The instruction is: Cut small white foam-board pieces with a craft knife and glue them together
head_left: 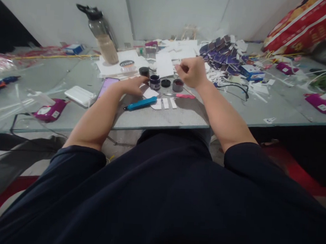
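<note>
My left hand (134,85) rests at the table's middle with its fingers apart, beside a dark-lidded jar (144,72) and an open jar of dark paint (155,82). Whether a fingertip touches the jars I cannot tell. Curled closed, my right hand (193,71) hovers just behind and above a small grey cup (178,86); what it holds, if anything, is hidden. Between the jar and the cup lies a black lid (165,83). Nearer to me are a blue utility knife (141,103), a pink-handled tool (185,96) and small white pieces (165,103).
A water bottle (104,40) stands behind on the left. A heap of purple-painted pieces (223,55) is at the back right, with glasses (238,87) in front. A phone (107,85), a white power bank (79,95) and purple glue guns (50,110) lie around.
</note>
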`<control>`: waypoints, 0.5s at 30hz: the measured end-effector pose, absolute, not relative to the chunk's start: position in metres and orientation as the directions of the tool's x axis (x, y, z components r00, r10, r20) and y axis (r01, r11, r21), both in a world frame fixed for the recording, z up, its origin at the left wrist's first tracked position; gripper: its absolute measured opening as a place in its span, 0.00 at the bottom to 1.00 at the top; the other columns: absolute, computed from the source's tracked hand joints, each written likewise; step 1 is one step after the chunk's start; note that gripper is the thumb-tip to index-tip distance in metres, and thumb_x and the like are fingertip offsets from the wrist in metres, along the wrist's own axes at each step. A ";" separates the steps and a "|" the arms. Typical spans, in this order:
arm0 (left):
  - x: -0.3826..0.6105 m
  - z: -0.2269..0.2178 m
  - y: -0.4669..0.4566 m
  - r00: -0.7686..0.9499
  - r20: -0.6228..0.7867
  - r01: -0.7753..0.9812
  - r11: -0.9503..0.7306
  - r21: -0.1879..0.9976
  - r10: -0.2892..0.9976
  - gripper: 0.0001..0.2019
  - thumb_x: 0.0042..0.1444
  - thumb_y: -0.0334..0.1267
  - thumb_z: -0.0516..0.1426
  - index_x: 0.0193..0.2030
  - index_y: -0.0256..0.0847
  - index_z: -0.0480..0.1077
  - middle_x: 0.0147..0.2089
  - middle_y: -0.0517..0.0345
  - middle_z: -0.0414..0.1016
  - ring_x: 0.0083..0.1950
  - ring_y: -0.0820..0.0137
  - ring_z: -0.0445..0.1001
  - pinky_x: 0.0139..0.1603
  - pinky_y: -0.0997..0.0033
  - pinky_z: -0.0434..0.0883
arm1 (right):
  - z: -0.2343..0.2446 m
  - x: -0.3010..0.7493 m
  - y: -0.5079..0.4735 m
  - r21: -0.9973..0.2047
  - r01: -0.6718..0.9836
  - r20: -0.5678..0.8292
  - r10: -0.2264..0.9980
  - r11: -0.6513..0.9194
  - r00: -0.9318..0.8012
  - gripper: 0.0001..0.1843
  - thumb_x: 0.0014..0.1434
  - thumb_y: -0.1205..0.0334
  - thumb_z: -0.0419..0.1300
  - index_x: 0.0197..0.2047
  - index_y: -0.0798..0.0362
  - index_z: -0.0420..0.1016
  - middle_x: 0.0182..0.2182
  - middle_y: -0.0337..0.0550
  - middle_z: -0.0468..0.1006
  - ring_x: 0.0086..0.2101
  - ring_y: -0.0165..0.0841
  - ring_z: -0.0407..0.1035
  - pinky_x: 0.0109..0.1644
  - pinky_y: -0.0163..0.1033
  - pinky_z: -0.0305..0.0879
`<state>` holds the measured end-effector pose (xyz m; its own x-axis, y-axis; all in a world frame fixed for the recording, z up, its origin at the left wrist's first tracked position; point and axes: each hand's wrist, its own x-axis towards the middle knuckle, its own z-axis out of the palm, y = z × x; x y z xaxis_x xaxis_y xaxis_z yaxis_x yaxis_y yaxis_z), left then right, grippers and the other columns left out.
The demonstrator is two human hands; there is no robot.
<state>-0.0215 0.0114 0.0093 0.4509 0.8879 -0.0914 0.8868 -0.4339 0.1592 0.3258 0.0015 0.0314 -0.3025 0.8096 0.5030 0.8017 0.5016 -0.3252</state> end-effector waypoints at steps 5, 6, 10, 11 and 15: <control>-0.024 0.016 0.002 0.375 -0.102 0.921 -0.357 0.157 0.922 0.62 0.53 0.53 0.70 0.96 0.49 0.62 0.89 0.40 0.79 0.88 0.39 0.79 0.91 0.44 0.73 | 0.029 0.325 0.003 -0.335 0.795 0.507 0.808 0.506 -0.301 0.18 0.83 0.43 0.71 0.40 0.41 0.81 0.39 0.49 0.86 0.47 0.53 0.82 0.59 0.55 0.78; -0.025 0.016 0.002 0.368 -0.083 0.922 -0.352 0.159 0.926 0.62 0.52 0.54 0.71 0.95 0.48 0.64 0.88 0.38 0.79 0.86 0.38 0.80 0.90 0.44 0.74 | 0.029 0.325 0.003 -0.332 0.794 0.513 0.804 0.509 -0.301 0.18 0.83 0.42 0.71 0.40 0.41 0.82 0.38 0.49 0.85 0.47 0.52 0.82 0.59 0.54 0.78; -0.034 0.014 0.012 0.381 -0.012 0.915 -0.375 0.149 0.924 0.51 0.55 0.55 0.72 0.86 0.47 0.75 0.86 0.38 0.80 0.84 0.38 0.81 0.87 0.46 0.77 | 0.029 0.324 0.004 -0.308 0.791 0.527 0.787 0.528 -0.320 0.19 0.82 0.40 0.71 0.42 0.42 0.84 0.36 0.48 0.84 0.47 0.52 0.83 0.59 0.54 0.79; -0.036 0.013 0.016 0.377 -0.011 0.917 -0.372 0.142 0.926 0.45 0.58 0.55 0.71 0.83 0.48 0.78 0.84 0.40 0.82 0.83 0.39 0.81 0.87 0.45 0.77 | 0.028 0.324 0.004 -0.303 0.792 0.523 0.787 0.530 -0.327 0.19 0.82 0.40 0.71 0.43 0.42 0.85 0.37 0.48 0.85 0.48 0.53 0.83 0.59 0.54 0.80; -0.039 0.013 0.026 0.324 0.030 0.935 -0.325 0.142 0.946 0.27 0.73 0.54 0.63 0.74 0.49 0.84 0.78 0.42 0.85 0.80 0.41 0.82 0.87 0.43 0.78 | 0.025 0.321 0.003 -0.329 0.780 0.478 0.806 0.533 -0.349 0.17 0.83 0.41 0.71 0.43 0.41 0.86 0.42 0.50 0.90 0.51 0.53 0.84 0.61 0.53 0.81</control>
